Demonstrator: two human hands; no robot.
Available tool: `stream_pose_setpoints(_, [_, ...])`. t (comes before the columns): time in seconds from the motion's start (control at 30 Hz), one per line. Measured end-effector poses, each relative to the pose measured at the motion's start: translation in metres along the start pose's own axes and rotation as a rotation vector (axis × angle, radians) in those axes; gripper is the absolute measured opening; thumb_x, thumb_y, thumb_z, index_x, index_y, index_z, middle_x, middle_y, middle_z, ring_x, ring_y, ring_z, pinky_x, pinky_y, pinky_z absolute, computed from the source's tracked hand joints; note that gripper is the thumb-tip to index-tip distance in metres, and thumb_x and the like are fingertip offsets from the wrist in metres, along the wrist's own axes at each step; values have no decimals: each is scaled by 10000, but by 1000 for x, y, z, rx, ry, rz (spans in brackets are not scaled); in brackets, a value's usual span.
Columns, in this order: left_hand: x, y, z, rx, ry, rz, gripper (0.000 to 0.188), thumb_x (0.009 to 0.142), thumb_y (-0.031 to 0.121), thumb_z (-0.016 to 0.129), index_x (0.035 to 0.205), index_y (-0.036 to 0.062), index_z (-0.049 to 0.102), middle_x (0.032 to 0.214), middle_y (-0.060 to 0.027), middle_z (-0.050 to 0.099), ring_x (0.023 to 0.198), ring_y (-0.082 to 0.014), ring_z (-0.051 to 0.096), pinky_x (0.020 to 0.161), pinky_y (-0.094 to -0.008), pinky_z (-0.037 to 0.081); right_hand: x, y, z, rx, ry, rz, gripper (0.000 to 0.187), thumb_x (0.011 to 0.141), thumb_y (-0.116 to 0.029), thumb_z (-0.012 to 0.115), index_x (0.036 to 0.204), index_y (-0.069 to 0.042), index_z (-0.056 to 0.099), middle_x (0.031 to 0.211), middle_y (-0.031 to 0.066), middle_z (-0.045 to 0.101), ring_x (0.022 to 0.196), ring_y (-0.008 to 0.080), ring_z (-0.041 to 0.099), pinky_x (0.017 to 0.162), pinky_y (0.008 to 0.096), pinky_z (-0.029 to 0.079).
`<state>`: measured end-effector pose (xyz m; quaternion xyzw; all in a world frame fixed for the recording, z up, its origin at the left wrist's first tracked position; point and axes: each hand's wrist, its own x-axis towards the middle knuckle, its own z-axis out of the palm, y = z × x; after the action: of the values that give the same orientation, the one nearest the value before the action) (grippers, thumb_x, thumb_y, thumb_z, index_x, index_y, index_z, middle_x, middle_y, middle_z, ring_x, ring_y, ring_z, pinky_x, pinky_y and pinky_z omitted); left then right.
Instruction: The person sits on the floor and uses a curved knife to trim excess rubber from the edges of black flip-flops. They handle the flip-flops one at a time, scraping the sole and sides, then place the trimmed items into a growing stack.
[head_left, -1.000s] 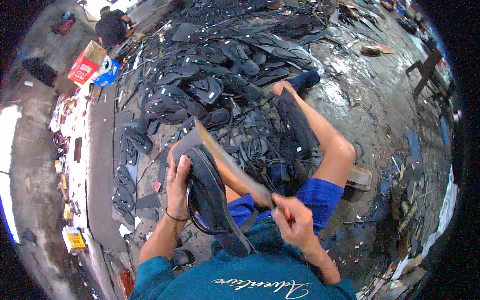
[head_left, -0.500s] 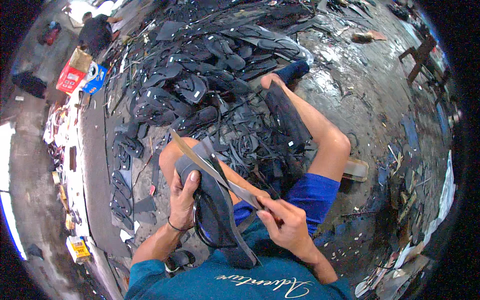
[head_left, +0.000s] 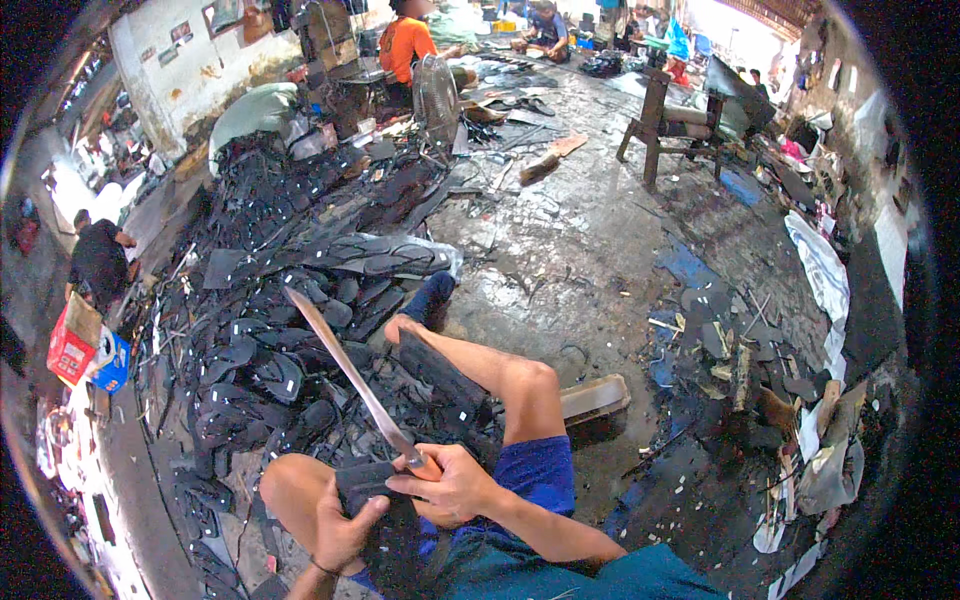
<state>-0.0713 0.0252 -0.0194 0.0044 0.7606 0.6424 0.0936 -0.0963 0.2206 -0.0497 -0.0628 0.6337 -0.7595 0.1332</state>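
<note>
In my right hand (head_left: 455, 485) is a long knife (head_left: 345, 365), gripped by its orange-brown wooden handle with the curved blade pointing up and away to the left. My left hand (head_left: 340, 530) clasps a black flip-flop (head_left: 366, 480) between my bent legs, thumb on top. Much of the flip-flop is hidden by my hands and in shadow. The right hand sits just beside the flip-flop's far end; the blade rises beyond it. A black rubber piece (head_left: 440, 372) lies along my right shin. Beyond my knees spreads a heap of black flip-flops (head_left: 270, 375) with small white labels.
A pale rectangular block (head_left: 595, 398) lies right of my knee. Farther off are a brush (head_left: 540, 170), a wooden chair (head_left: 652, 130), a standing fan (head_left: 436, 100) and a person in orange (head_left: 405, 48). Red and blue boxes (head_left: 75, 338) stand left. Scraps litter the right side.
My view has lifted and swung right, bringing the far room in. The knife has come off the flip-flop's edge and now points upward; the flip-flop sits lower between my legs.
</note>
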Motion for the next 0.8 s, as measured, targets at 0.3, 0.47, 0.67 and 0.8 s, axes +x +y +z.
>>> stream_pose_setpoints(0.3, [-19, 5, -57, -154, 151, -135, 537, 832, 206, 731, 1249, -30, 489, 1130, -88, 614, 1029, -154, 582, 926, -314, 457, -52, 15, -16, -464, 326, -345, 266, 848, -121, 685, 1090, -18, 645, 902, 132, 692, 682, 210, 658, 613, 313, 518])
stream_pose_setpoints(0.47, [-45, 18, -69, -162, -8, -137, 579, 822, 232, 744, 1266, -24, 476, 1128, -61, 605, 1036, -127, 564, 920, -293, 451, -116, 13, -27, -617, -55, -125, 327, 779, -153, 744, 1074, -32, 672, 887, 120, 691, 640, 182, 639, 567, 275, 508])
stream_pose_setpoints(0.67, [-79, 2, -45, -131, -111, -258, 572, 812, 227, 750, 1262, -7, 487, 1121, -53, 602, 1035, -113, 541, 915, -283, 437, -151, 11, -51, -635, -181, -71, 309, 743, -150, 770, 1021, -36, 695, 904, 118, 708, 649, 200, 653, 584, 294, 539])
stream_pose_setpoints(0.8, [-84, 0, -36, -103, -224, -269, 543, 815, 194, 747, 1254, -4, 495, 1123, -62, 609, 1040, -124, 545, 916, -290, 435, -153, -21, -56, -690, -225, 49, 305, 750, -175, 768, 1026, -64, 702, 922, 111, 711, 725, 232, 681, 630, 318, 550])
